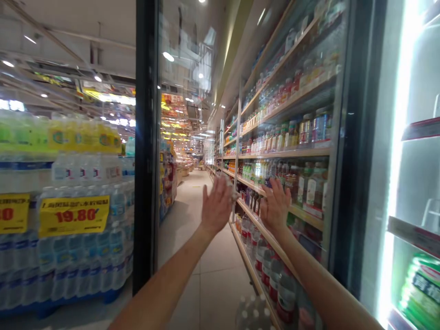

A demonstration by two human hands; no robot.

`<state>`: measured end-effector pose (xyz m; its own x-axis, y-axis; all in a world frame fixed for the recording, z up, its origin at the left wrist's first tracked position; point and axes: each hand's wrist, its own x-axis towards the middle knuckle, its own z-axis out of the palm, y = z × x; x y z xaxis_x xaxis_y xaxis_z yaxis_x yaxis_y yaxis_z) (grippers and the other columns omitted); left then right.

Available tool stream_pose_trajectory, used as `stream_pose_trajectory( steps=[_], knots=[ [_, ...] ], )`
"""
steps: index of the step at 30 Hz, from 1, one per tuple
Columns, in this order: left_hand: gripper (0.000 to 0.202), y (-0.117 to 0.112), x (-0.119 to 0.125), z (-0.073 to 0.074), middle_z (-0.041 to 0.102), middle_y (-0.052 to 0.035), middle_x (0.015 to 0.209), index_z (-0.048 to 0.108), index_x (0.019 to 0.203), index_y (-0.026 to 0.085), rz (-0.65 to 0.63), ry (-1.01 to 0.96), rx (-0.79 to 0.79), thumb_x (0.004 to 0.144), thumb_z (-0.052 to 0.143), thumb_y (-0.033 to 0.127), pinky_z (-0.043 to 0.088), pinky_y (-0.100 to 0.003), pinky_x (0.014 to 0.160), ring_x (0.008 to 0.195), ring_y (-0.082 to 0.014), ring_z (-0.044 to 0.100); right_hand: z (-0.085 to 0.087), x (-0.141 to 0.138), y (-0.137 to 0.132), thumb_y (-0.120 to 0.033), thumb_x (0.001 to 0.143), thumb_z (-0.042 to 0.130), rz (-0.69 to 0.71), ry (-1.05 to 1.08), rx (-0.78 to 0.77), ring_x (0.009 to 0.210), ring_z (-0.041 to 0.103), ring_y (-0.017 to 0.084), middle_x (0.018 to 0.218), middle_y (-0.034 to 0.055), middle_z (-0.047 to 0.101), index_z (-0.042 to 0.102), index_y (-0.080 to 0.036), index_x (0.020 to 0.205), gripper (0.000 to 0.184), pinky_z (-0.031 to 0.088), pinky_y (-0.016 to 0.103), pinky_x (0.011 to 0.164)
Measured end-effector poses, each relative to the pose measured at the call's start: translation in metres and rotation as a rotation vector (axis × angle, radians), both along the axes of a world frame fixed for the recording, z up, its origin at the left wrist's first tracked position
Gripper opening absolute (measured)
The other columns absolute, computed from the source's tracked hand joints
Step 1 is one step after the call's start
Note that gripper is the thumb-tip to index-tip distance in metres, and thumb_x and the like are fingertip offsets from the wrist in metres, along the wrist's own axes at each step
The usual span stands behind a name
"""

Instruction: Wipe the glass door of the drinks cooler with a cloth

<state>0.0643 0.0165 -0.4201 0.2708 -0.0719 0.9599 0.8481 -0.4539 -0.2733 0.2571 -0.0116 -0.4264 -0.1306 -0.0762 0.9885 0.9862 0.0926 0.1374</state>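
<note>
A glass door (187, 206) with a black frame (146, 137) stands in front of me, its pane spanning the middle of the view. My left hand (217, 206) is raised against the pane, fingers stretched and palm forward. To the right, my right hand (276, 206) is raised the same way with its fingers spread. Both look flat on the glass, though exact contact is hard to tell. Neither hand holds anything. Shelves of bottles (314, 185) show in the pane behind my right hand; I cannot tell whether they are seen through it or mirrored.
Stacked packs of bottled water (82, 247) stand left, with a yellow price sign (74, 214). A lit cooler interior (422, 183) is at the right, holding a green-labelled bottle (421, 288). A tiled aisle (192, 183) runs away in the middle. A dotted grey thing (254, 314) shows at the bottom.
</note>
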Motion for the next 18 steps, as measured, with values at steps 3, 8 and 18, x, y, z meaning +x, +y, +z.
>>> stream_pose_trajectory(
  steps=[3,8,18],
  knots=[
    [0.035,-0.006,0.017,-0.010,0.044,-0.0102,0.136,0.049,0.118,0.018,-0.072,0.233,0.033,0.085,0.046,0.030,0.007,-0.047,0.111,0.135,-0.0225,0.021,-0.001,0.001,0.001,-0.025,0.084,0.040,-0.009,-0.015,-0.005,0.131,0.031,0.025,0.135,0.0121,0.045,0.051,-0.018,0.119,0.037,0.021,0.048,0.106],
    [0.035,0.007,-0.027,0.011,0.045,-0.0143,0.134,0.049,0.117,0.017,-0.009,0.026,0.064,0.087,0.045,0.033,0.007,-0.045,0.111,0.134,-0.0210,0.024,-0.002,-0.001,-0.001,-0.023,0.083,0.041,0.001,-0.112,-0.047,0.133,0.028,0.024,0.136,0.0122,0.043,0.043,-0.019,0.127,0.045,0.017,0.049,0.108],
    [0.034,-0.007,0.056,-0.009,0.039,-0.0064,0.139,0.051,0.118,0.018,-0.092,0.254,0.089,0.087,0.043,0.029,0.005,-0.050,0.110,0.135,-0.0226,0.020,-0.004,0.005,0.001,-0.025,0.087,0.030,0.146,-0.087,-0.022,0.133,0.030,0.022,0.134,0.0137,0.045,0.029,-0.018,0.137,0.050,0.021,0.048,0.107]
  ],
)
